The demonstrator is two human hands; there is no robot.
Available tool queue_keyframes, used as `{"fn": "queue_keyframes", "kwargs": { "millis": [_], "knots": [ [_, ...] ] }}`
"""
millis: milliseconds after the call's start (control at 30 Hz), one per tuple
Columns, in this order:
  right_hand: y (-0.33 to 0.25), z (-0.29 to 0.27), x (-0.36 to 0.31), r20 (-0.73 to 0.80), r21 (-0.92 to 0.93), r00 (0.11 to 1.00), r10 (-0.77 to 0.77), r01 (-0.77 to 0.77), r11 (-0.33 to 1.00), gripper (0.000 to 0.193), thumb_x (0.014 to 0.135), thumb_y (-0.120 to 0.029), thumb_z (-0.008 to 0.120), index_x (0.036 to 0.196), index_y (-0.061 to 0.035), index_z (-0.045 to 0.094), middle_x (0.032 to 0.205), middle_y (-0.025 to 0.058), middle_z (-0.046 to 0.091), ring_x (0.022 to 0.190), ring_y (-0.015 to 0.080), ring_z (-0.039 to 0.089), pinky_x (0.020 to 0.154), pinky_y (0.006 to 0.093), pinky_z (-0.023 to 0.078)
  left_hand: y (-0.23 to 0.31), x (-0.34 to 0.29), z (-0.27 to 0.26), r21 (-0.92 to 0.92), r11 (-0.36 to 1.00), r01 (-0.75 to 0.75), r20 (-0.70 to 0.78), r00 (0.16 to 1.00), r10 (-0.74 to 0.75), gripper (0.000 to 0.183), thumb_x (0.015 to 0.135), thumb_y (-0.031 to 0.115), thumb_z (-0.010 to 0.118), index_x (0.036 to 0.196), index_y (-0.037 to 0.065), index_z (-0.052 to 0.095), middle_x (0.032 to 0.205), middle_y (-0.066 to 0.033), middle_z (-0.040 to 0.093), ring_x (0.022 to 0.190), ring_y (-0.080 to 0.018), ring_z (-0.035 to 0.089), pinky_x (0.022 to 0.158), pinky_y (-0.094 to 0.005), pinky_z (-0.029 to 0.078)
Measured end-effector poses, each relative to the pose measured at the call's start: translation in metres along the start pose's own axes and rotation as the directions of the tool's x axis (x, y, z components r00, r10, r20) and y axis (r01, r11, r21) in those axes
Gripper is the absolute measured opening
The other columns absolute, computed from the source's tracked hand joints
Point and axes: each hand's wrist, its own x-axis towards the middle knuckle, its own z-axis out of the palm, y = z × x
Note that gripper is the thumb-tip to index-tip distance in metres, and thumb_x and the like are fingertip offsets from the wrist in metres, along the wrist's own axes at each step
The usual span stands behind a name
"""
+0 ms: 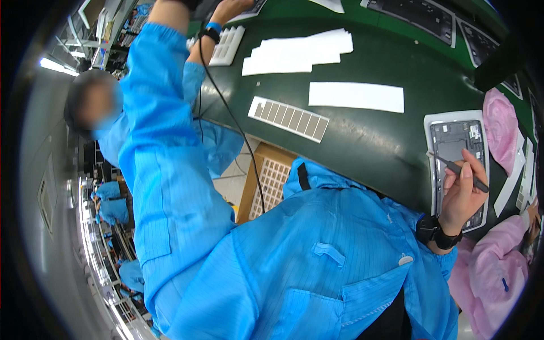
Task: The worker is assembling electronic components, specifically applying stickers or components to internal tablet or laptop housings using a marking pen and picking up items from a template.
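Note:
My right hand (pixel 463 190) is closed around dark tweezers (pixel 451 165), whose thin tip points left, with a small pale speck at its end. Under them a dark, flat device housing (pixel 447 144) lies in a white tray (pixel 429 122); my hand and wrist hide part of its lower half. My left arm, in a blue sleeve, reaches up to the top edge, where only the bare wrist (pixel 169 14) shows and the hand is cut off. A white strip with several grey-brown rectangular pads (pixel 289 119) lies on the green table between my arms.
A blank white strip (pixel 356 97) and a stack of white sheets (pixel 300 52) lie farther back. More housings (pixel 416 20) line the far edge. A co-worker's hand (pixel 229 10) is beside a white rack (pixel 228 45). A black cable (pixel 226 105) hangs near my left arm. Pink sleeves (pixel 500 127) crowd the right.

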Motion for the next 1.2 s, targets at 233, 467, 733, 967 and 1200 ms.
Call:
{"fn": "queue_keyframes", "kwargs": {
  "millis": [233,467,733,967,1200],
  "knots": [
    [-0.01,0.008,-0.014,0.087,0.042,0.995,-0.042,0.038,0.998,0.029,0.094,-0.008,0.051,0.115,0.0109,0.056,0.077,0.016,0.062,0.052,0.0091,0.049,0.046,0.0193,0.037,0.115,-0.185,-0.064,-0.671,-0.688,0.276,0.661,0.643,-0.387,0.025,0.093,0.02,0.056,0.106,-0.001,0.062,0.096,-0.0116,0.066,0.088,-0.0235,0.065,0.072,-0.0392,0.054],
    [-0.019,-0.058,-0.02,0.103,0.29,0.987,-0.125,0.091,0.953,0.032,0.096,-0.009,0.046,0.119,0.0114,0.054,0.078,0.0173,0.062,0.052,0.0079,0.047,0.05,0.0179,0.039,0.321,-0.262,-0.064,-0.577,-0.796,0.182,0.613,0.741,-0.275,0.032,0.098,0.025,0.054,0.113,-0.003,0.059,0.09,-0.0018,0.061,0.081,-0.0093,0.052,0.075,-0.0252,0.044],
    [-0.009,0.068,0.012,-0.042,-0.026,0.979,0.199,-0.2,0.979,0.025,0.095,-0.011,0.054,0.113,0.0054,0.061,0.079,0.009,0.066,0.06,0.007,0.055,0.051,0.0181,0.038,0.373,-0.279,-0.066,-0.808,-0.43,0.403,0.557,0.76,-0.335,0.032,0.095,0.014,0.05,0.118,-0.008,0.055,0.097,-0.0228,0.064,0.09,-0.0332,0.062,0.08,-0.0366,0.048],
    [0.064,0.15,0.024,0.184,-0.084,0.951,0.247,-0.235,0.968,0.024,0.095,-0.012,0.055,0.11,0.0041,0.063,0.074,0.0094,0.065,0.06,0.0075,0.056,0.051,0.0195,0.042,0.368,-0.287,-0.083,-0.895,0.079,0.439,0.353,0.806,-0.476,0.035,0.087,0.012,0.058,0.119,-0.003,0.058,0.11,-0.0171,0.057,0.1,-0.0335,0.054,0.088,-0.0429,0.043],
    [0.081,0.197,-0.003,0.28,-0.176,0.912,0.301,-0.259,0.95,0.021,0.095,-0.012,0.056,0.107,0.0027,0.065,0.068,0.0061,0.062,0.059,0.0075,0.057,0.051,0.0192,0.042,0.353,-0.316,-0.043,-0.984,0.159,0.077,0.022,0.947,-0.32,0.038,0.087,0.018,0.061,0.124,0.009,0.06,0.133,-0.0122,0.054,0.124,-0.0317,0.049,0.103,-0.0453,0.037]
  ]
}}
